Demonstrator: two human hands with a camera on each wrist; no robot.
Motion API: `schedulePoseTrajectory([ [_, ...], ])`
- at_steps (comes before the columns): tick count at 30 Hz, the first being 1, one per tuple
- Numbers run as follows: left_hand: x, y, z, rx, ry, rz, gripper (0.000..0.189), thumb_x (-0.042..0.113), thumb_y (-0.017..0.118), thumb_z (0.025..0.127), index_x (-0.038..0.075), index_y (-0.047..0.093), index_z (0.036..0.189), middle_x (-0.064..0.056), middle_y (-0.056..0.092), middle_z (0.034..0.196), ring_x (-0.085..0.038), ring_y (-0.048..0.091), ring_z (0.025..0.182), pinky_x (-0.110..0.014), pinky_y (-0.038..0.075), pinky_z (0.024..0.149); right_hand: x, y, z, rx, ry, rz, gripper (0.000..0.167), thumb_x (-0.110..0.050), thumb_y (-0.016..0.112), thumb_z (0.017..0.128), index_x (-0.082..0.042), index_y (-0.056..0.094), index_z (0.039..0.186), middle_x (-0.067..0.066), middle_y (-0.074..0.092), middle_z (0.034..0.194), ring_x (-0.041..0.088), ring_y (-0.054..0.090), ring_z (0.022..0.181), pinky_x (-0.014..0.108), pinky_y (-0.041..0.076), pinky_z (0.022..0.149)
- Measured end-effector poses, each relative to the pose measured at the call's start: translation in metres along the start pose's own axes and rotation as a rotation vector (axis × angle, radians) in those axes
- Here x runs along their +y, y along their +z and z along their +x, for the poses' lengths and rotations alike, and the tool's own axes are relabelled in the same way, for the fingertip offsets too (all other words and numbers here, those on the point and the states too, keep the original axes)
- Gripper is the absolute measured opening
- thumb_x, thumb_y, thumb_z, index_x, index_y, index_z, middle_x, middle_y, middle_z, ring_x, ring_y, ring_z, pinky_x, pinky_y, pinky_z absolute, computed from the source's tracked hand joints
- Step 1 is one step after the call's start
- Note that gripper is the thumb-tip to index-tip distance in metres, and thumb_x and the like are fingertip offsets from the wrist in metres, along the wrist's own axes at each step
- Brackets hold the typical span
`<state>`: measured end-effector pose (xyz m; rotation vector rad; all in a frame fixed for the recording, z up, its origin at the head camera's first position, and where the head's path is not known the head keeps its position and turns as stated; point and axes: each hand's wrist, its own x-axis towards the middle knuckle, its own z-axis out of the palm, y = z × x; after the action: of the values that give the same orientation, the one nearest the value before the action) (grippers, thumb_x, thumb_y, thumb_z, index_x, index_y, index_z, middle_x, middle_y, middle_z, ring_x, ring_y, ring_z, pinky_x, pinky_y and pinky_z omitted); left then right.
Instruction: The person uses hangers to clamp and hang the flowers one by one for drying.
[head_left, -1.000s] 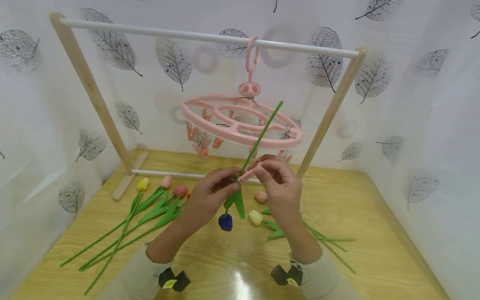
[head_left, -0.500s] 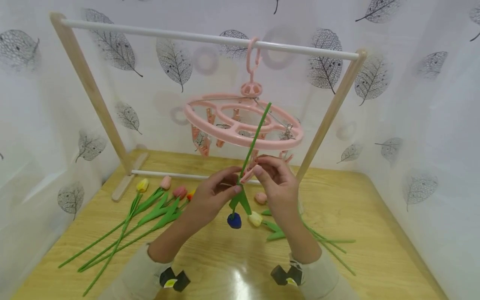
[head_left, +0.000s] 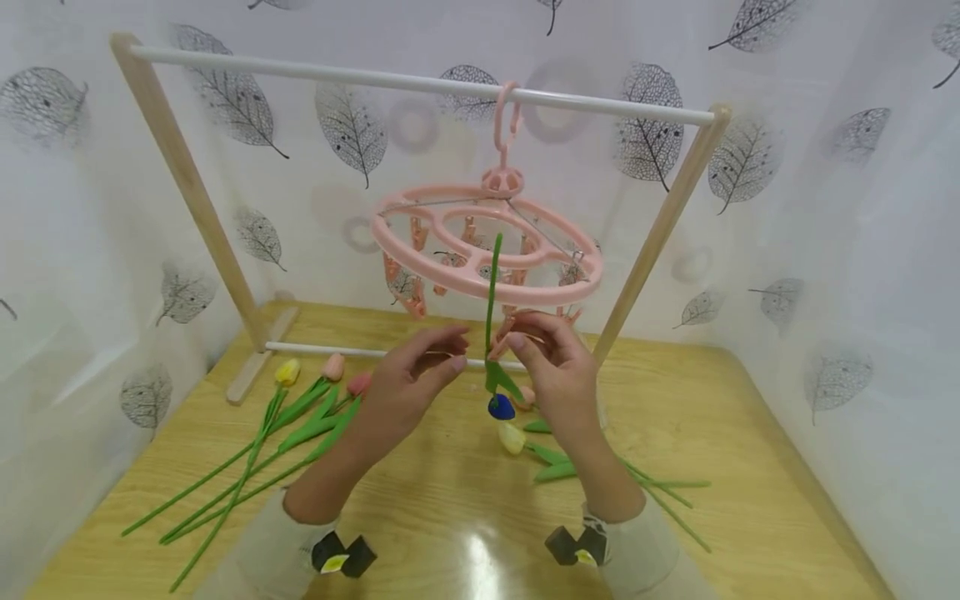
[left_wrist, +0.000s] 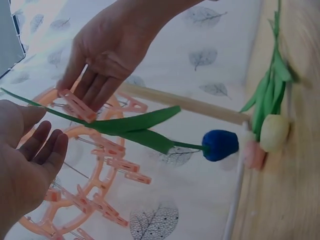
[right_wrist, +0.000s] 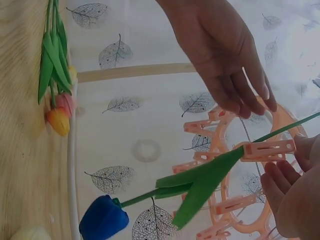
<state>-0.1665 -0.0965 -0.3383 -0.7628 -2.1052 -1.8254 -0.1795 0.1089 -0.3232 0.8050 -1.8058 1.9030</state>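
Observation:
An artificial blue tulip (head_left: 501, 407) hangs bloom down, its green stem (head_left: 491, 292) rising in front of the pink round clip hanger (head_left: 487, 287). A pink clothes peg (right_wrist: 267, 150) has the stem in its bite by the leaves (left_wrist: 135, 127). My right hand (head_left: 558, 367) pinches that peg between thumb and fingers. Left of the flower, my left hand (head_left: 408, 379) holds nothing, its fingers loosely bent and apart from the stem. The left wrist view shows the blue bloom (left_wrist: 220, 145) and stem free of the left hand (left_wrist: 30, 165).
The hanger hooks over a white rod (head_left: 420, 82) on a wooden stand (head_left: 191, 192). Several tulips (head_left: 262, 450) lie on the table (head_left: 420, 517) at the left. Others, among them a pale yellow one (head_left: 512, 437), lie beneath my right forearm.
My left hand has let go of the blue tulip and drawn away to the left. The flower has swung to the right and hangs nearly upright, bloom down. The right hand stays at the peg.

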Motion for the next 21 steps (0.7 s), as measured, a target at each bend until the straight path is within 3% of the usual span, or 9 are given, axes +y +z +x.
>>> schedulePoseTrajectory([
  [6, 0.008, -0.011, -0.001, 0.046, 0.072, 0.046, 0.035, 0.006, 0.064, 0.098, 0.009, 0.062, 0.134, -0.006, 0.065, 0.123, -0.022, 0.064, 0.110, -0.026, 0.055, 0.093, -0.001, -0.009, -0.001, 0.037, 0.094, -0.097, 0.028, -0.010, 0.066, 0.098, 0.002, 0.062, 0.123, 0.007, 0.066, 0.122, 0.018, 0.063, 0.118, 0.029, 0.053, 0.099],
  [11, 0.018, -0.020, 0.007, 0.062, 0.199, 0.138, 0.035, 0.000, 0.064, 0.097, 0.008, 0.064, 0.131, -0.006, 0.065, 0.118, -0.015, 0.065, 0.101, -0.023, 0.056, 0.089, -0.001, -0.029, -0.005, 0.049, 0.132, -0.192, 0.027, -0.011, 0.065, 0.099, 0.000, 0.063, 0.124, 0.001, 0.066, 0.122, 0.016, 0.062, 0.117, 0.024, 0.054, 0.095],
  [15, 0.031, -0.027, 0.018, 0.065, 0.324, 0.229, 0.037, -0.006, 0.066, 0.093, 0.005, 0.066, 0.128, -0.008, 0.065, 0.116, -0.013, 0.064, 0.095, -0.020, 0.055, 0.087, 0.001, -0.051, -0.012, 0.062, 0.169, -0.259, 0.027, -0.012, 0.066, 0.098, 0.000, 0.065, 0.122, 0.005, 0.067, 0.122, 0.013, 0.063, 0.114, 0.021, 0.054, 0.092],
  [21, 0.049, -0.036, 0.036, 0.015, 0.394, 0.330, 0.038, -0.003, 0.070, 0.092, 0.005, 0.067, 0.129, -0.008, 0.062, 0.119, -0.011, 0.059, 0.088, -0.019, 0.053, 0.081, 0.005, -0.087, -0.032, 0.045, 0.291, -0.389, 0.029, -0.022, 0.065, 0.100, -0.004, 0.066, 0.123, -0.003, 0.067, 0.118, 0.009, 0.064, 0.111, 0.018, 0.054, 0.090],
])
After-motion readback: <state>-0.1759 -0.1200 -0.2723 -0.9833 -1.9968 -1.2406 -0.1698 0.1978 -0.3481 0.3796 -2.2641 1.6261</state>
